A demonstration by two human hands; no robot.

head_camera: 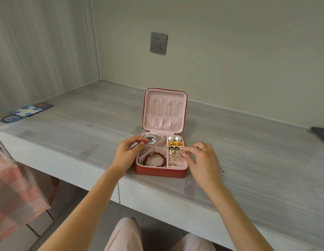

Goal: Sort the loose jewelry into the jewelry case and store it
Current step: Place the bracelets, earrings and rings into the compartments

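A red jewelry case (160, 172) with pink lining stands open near the desk's front edge, its lid (164, 109) upright with thin chains hanging inside. My left hand (128, 153) rests on the case's left rim, fingers curled, its fingertips on the pearl bracelet (153, 137) in the back left compartment. My right hand (203, 158) reaches over the right rim, its fingertips at a sparkly earring (175, 154) in the right-hand slots. A dark red bead bracelet (155, 159) lies in the front left compartment. Pearl studs (174, 138) and gold earrings (175, 143) sit in the back right.
A small metal ring (222, 171) lies on the grey desk (248, 151) right of the case. Stickers and cards (26, 111) lie at the far left. A dark object (320, 134) sits at the right edge. A wall socket (158, 43) is behind.
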